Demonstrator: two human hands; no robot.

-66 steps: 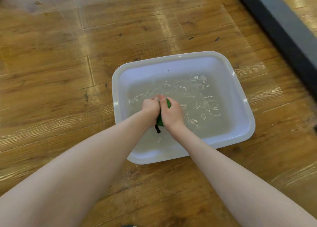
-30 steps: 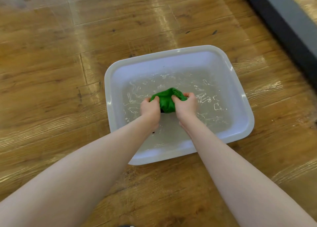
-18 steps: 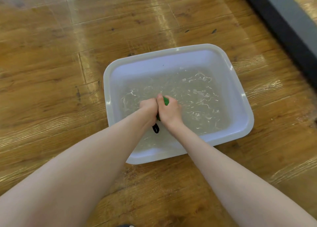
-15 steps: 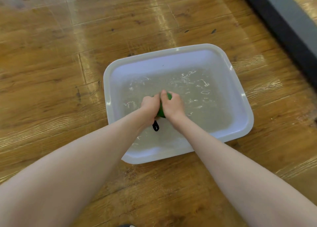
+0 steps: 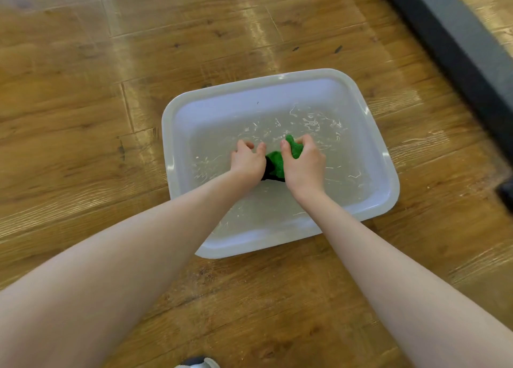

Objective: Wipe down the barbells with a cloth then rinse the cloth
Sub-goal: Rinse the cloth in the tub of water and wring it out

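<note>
Down in the water, the right hand [image 5: 304, 166] has its fingers [image 5: 305, 141] curled over the green cloth [image 5: 277, 160], with the thumb pressed on the near side, so a bunched fold of the cloth sticks up between thumb and fingers. The left hand [image 5: 248, 163] sits just beside it, its fingers bent and slightly spread; its thumb reaches toward the cloth, and the dark lower edge of the cloth runs under its palm, but whether those fingers grip it cannot be told from this angle. Both hands are close together, knuckles up, near the middle of the tub [image 5: 177, 117].

Outward from there, the cloth lies partly in the water [image 5: 319, 134], which is shallow, clear and rippled with bright glints around the hands. Both bare forearms cross the tub's near rim from the bottom of the view.

Beyond that, the tub is pale, rectangular with rounded corners, and stands on a glossy wooden floor [image 5: 83, 117]. A dark band [image 5: 458, 48] runs diagonally across the floor at the upper right, well apart from the tub. At the bottom edge a grey and white shoe tip [image 5: 198, 363] shows.
</note>
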